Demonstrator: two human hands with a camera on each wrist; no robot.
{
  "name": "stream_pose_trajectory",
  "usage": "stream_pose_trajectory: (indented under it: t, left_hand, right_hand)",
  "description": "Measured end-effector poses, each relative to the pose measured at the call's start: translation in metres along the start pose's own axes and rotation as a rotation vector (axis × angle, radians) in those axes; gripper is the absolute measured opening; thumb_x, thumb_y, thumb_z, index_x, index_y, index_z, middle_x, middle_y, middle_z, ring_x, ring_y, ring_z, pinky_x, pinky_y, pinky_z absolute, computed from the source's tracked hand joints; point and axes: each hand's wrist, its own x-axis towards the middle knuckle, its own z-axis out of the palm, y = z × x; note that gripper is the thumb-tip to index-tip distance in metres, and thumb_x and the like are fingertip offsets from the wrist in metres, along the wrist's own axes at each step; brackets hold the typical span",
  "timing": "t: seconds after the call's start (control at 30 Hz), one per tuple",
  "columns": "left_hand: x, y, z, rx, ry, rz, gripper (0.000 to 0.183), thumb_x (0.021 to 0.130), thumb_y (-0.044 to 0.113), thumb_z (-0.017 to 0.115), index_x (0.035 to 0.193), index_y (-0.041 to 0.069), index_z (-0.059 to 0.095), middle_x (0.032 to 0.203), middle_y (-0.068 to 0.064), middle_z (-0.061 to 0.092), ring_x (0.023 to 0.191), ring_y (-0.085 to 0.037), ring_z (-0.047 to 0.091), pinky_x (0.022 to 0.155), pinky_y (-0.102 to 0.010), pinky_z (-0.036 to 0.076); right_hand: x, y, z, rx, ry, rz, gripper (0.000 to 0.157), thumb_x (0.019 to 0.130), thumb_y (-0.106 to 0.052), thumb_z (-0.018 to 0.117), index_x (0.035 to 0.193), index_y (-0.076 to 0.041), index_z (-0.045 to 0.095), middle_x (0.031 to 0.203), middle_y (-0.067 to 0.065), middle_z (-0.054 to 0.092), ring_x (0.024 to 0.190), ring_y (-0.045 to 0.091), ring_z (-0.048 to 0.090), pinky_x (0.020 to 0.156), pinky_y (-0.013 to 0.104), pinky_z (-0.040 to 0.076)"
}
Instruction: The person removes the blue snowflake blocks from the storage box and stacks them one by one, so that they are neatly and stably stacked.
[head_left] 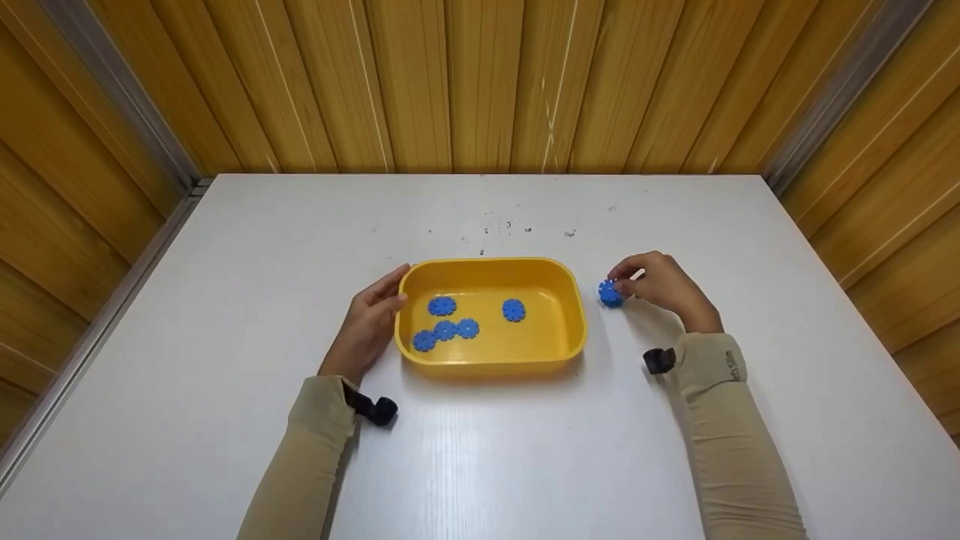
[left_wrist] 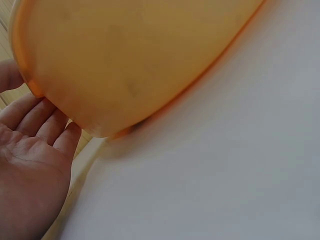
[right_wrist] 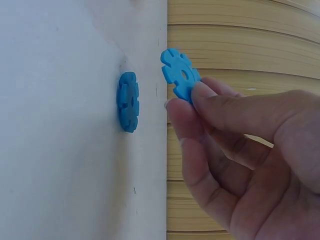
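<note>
My right hand (head_left: 664,289) pinches a blue notched plastic disc (right_wrist: 177,70) between thumb and fingers, right of the yellow basin. In the right wrist view this disc is raised and tilted, with a hole in its middle. Just below it, another blue notched disc (right_wrist: 129,102) lies on the table. My left hand (head_left: 367,326) touches the left end of the yellow basin (head_left: 491,370), its fingers nearly straight against the outer wall (left_wrist: 35,120). Inside the basin several blue discs (head_left: 445,330) lie at the left, and one blue disc (head_left: 514,310) lies right of the middle.
The basin stands on a white table (head_left: 487,465) with small dark marks (head_left: 510,227) beyond it. Yellow wood-patterned panels (head_left: 480,82) rise behind the table and at both sides. A black wrist camera (head_left: 382,411) sticks out from the left sleeve.
</note>
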Motion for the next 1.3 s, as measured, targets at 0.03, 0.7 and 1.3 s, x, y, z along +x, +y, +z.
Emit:
stream_pose_trajectory:
  t: [0.03,0.7,1.3]
  left_hand:
    - [0.0,0.0,0.0,-0.002,0.001,0.005,0.059,0.102,-0.001,0.049,0.159,0.004,0.033,0.167,-0.009,0.032,0.156,-0.02,0.029,0.126,-0.033,0.029]
    - [-0.001,0.004,0.003,0.0,-0.001,0.007,0.058,0.103,0.0,0.049,0.158,0.005,0.034,0.167,-0.008,0.034,0.156,-0.019,0.031,0.127,-0.032,0.028]
    - [-0.003,0.0,0.001,-0.003,0.001,0.021,0.058,0.102,-0.001,0.049,0.158,0.003,0.035,0.166,-0.009,0.035,0.155,-0.02,0.031,0.127,-0.032,0.029]
  right_hand:
    - [0.0,0.0,0.0,0.003,0.003,0.0,0.023,0.098,-0.006,0.064,0.118,0.002,0.072,0.116,0.023,0.068,0.09,0.022,0.064,0.078,0.021,0.053]
    - [0.003,0.014,-0.001,0.008,-0.007,0.054,0.027,0.097,-0.008,0.065,0.12,0.004,0.071,0.122,0.025,0.069,0.095,0.022,0.059,0.076,0.015,0.049]
    - [0.003,0.019,0.003,0.085,-0.045,0.074,0.029,0.096,-0.009,0.067,0.12,0.009,0.069,0.114,0.024,0.069,0.075,0.005,0.067,0.071,0.012,0.056]
